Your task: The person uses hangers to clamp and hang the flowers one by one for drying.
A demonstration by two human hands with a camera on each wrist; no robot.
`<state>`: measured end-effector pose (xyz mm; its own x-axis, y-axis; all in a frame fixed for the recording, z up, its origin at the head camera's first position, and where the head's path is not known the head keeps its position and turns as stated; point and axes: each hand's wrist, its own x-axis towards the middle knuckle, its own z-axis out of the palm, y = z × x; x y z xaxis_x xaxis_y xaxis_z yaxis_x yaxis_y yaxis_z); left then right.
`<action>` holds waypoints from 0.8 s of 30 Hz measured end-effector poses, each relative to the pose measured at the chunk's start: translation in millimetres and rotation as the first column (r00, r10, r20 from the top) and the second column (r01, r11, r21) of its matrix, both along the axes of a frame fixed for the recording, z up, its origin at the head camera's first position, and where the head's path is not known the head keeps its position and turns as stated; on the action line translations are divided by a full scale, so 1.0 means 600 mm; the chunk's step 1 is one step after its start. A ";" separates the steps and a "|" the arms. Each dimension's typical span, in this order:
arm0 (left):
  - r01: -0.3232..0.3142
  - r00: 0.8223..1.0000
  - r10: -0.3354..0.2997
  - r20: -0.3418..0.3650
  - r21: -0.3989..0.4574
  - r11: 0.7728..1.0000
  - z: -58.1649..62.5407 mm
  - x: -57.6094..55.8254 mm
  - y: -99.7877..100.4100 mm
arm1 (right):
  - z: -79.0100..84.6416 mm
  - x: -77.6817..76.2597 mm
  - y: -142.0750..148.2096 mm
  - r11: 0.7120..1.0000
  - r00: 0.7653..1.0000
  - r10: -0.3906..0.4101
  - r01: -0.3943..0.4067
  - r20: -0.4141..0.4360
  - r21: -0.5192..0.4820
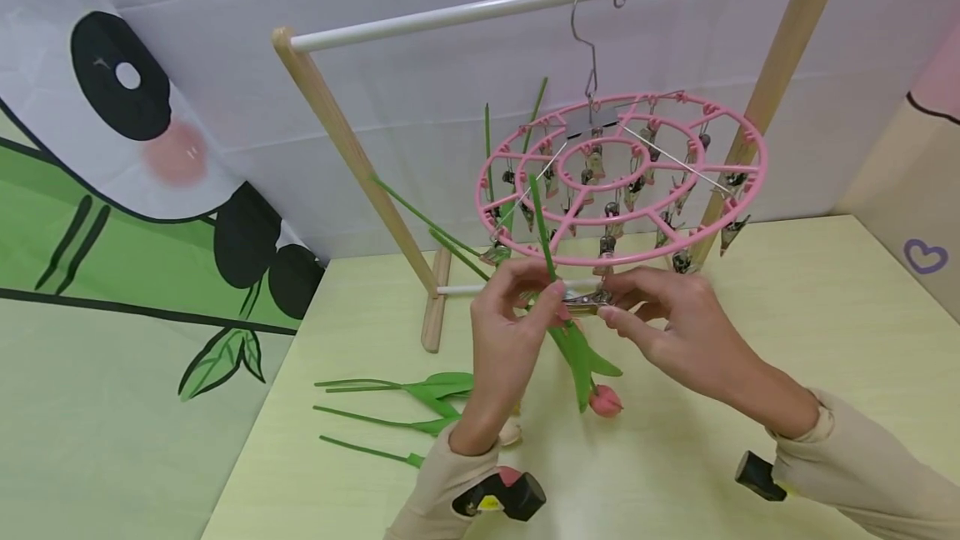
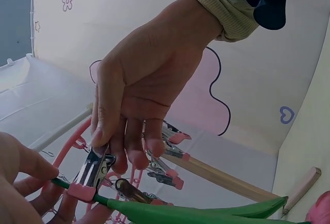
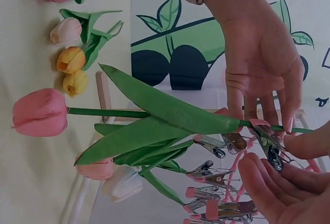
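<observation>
A pink tulip [image 1: 606,401] hangs head down, its green stem running up between the thumb and fingers of my left hand [image 1: 510,315], which pinches it. A metal clip with pink tips [image 2: 90,175] sits across that stem just beside those fingers. My right hand [image 1: 675,332] pinches the clip's handle end between thumb and fingers. The clip hangs under the near rim of a round pink hanger [image 1: 637,259], among several other clips. In the right wrist view, a white tulip [image 3: 122,182] and another pink tulip [image 3: 95,168] hang behind the held one.
The hanger's metal hook [image 1: 576,15] hangs on the white bar [image 1: 450,17] of a wooden-legged rack [image 1: 360,161]. Several tulips lie on the table, including an orange one [image 3: 71,60] and a white one [image 3: 66,31]. A printed cloth [image 1: 420,107] stands behind.
</observation>
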<state>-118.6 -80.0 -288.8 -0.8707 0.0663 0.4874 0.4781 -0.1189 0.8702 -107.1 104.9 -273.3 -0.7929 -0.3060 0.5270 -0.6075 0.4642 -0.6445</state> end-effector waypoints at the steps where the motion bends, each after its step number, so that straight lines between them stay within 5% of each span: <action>1: -0.007 1.000 0.007 -0.003 -0.002 1.000 -0.001 0.000 -0.001 | 0.001 0.001 -0.001 1.000 1.000 -0.002 0.002 0.011 0.012; 13: -0.054 0.998 0.054 0.010 0.003 0.999 -0.009 -0.003 -0.021 | 0.009 0.019 0.005 0.994 0.999 0.025 -0.028 0.036 0.104; 24: -0.086 0.995 0.085 0.048 0.023 0.996 -0.015 -0.010 -0.035 | 0.024 0.037 0.030 0.996 0.994 -0.017 0.026 -0.109 0.088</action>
<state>-124.7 -100.9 -298.0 -0.8946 -0.0211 0.4465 0.4462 -0.1008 0.8892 -85.1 123.1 -259.1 -0.7400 -0.3387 0.5811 -0.6603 0.5305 -0.5316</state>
